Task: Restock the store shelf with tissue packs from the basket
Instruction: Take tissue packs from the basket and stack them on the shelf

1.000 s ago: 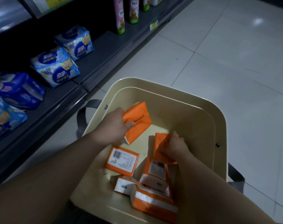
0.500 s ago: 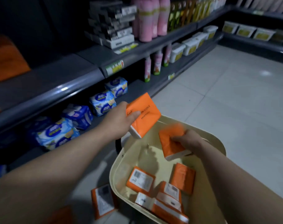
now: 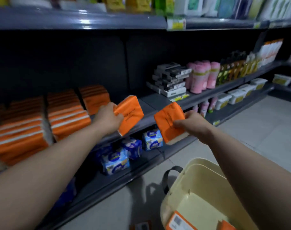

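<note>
A person is facing a dim store shelf, holding one orange tissue pack in each hand. The left hand (image 3: 108,119) is gripping the left pack (image 3: 130,113) by one end, fingers curled round it, and is holding it tilted over the bare front of the middle shelf (image 3: 149,103), just beside the orange stacks (image 3: 66,113) already there. The right hand (image 3: 191,125) is pinching the right pack (image 3: 169,123) by its edge, out in front of the shelf lip and not over the board. The cream basket (image 3: 191,176) is sitting on the floor below the right arm.

Judging from this, the right pack is running the greater risk. Pinched at one edge over open floor, it could slip and drop onto the blue packs (image 3: 115,161) on the lower shelf. The left pack, going in tilted, could nudge the nearest soft stack and topple it.

Counting:
- Two hands are each holding one pack.
- Two packs are in the air.
- Two more orange packs (image 3: 179,220) are showing in the basket.
- Three stacks are showing clearly, and possibly a fourth, though the far left is too blurred to tell.
- At least three blue packs are lying below.
</note>
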### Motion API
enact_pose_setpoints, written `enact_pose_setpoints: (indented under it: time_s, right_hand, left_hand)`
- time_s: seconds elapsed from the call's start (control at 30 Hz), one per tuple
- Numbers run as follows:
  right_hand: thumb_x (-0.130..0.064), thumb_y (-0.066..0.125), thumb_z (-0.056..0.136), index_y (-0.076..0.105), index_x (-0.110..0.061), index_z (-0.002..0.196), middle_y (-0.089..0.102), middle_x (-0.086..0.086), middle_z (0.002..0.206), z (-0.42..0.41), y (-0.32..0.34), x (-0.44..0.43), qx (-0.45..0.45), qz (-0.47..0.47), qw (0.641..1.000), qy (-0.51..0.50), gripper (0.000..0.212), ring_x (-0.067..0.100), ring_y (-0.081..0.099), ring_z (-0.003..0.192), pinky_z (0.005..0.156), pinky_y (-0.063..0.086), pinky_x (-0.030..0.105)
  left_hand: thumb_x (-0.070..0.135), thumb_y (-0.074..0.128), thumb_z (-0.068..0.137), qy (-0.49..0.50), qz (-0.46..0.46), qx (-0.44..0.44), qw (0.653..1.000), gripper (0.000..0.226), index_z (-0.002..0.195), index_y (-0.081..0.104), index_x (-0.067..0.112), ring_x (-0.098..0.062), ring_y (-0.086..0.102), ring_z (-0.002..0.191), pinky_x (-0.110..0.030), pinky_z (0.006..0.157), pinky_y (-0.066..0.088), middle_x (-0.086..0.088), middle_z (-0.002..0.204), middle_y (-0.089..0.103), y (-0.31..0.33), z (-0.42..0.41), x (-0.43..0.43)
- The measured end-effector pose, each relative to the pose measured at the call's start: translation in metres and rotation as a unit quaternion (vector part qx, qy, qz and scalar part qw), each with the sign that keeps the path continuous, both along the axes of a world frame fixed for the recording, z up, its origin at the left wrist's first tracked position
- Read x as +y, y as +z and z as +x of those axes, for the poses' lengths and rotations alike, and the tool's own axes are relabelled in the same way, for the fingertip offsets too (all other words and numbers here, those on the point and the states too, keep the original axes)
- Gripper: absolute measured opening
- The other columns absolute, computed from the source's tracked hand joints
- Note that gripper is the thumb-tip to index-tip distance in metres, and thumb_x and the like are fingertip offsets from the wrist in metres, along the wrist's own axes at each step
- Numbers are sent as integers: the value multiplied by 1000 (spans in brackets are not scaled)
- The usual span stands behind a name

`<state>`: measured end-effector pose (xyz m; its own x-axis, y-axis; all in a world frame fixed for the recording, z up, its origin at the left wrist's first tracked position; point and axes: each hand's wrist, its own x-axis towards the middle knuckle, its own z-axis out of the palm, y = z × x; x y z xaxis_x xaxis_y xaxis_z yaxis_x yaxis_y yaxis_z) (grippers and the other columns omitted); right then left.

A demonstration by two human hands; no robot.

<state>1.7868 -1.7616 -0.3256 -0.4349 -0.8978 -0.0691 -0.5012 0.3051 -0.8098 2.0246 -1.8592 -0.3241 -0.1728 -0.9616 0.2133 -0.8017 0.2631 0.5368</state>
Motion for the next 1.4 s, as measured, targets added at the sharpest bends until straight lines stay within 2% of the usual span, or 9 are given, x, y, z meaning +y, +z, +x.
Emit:
enact_pose_setpoints:
  time_s: [0.1,0.2,0.4,0.57,0.73,0.87,1.1,1.27,1.4]
  right_hand:
    - [-20,72,74,59,-10,81,61,8,75,19,14,-35,44,-39,998,8,18,17,52,60,48,37,24]
    - [-20,71,75,57,-11,105,60,9,92,36,22,-68,77,-63,995,27,35,21,55,73,47,37,23]
    - [-12,66,78,52,-12,112,56,5,96,57,22,-126,97,-85,989,76,37,19,53,80,50,35,22]
    - [-10,67,77,52,-14,108,57,4,93,64,8,-158,75,-83,988,102,35,14,51,73,53,39,23]
    - [-9,69,74,54,-15,106,59,6,97,70,-4,-190,86,-87,986,115,36,17,55,79,53,40,22]
    - [-7,73,71,60,-14,106,63,7,96,70,-3,-207,74,-76,985,139,39,17,57,79,58,45,23]
    - [5,69,70,63,-22,102,61,-2,86,83,-2,-218,69,-67,976,196,42,11,55,74,61,44,21]
    - [4,67,70,61,-27,98,61,2,94,102,-8,-225,93,-39,968,228,42,13,56,77,60,42,19]
    - [-9,70,69,57,-35,86,55,11,115,114,-17,-232,141,-33,963,228,33,26,63,92,65,46,23]
  left_hand:
    - [19,63,84,26,-23,-11,999,39,122,58,16,-33,58,108,-31,89,45,-17,115,63,12,30,-32]
    - [15,68,83,43,-24,-6,999,35,117,61,13,-31,63,99,-32,86,51,-14,112,66,16,46,-64]
    - [18,71,82,72,-33,-53,995,39,118,61,8,-31,56,113,-31,92,43,-14,121,62,6,57,-128]
    - [23,74,81,74,-4,-108,991,42,119,60,10,-31,56,114,-34,94,45,-14,123,59,-6,61,-159]
    - [29,74,79,75,-20,-165,983,42,117,62,14,-32,55,113,-38,96,49,-14,128,54,-17,61,-186]
    - [19,73,77,62,0,-152,986,38,113,63,11,-30,62,102,-35,86,52,-13,115,63,-15,64,-196]
    - [20,75,76,65,0,-116,991,39,111,61,11,-29,60,101,-34,82,49,-13,114,61,-16,65,-189]
    - [21,75,77,70,-20,-89,993,49,122,57,12,-29,55,112,-34,92,45,-12,124,56,-17,64,-183]
    - [25,76,78,65,-3,-84,994,54,126,55,11,-29,54,115,-34,95,44,-12,128,55,-14,65,-181]
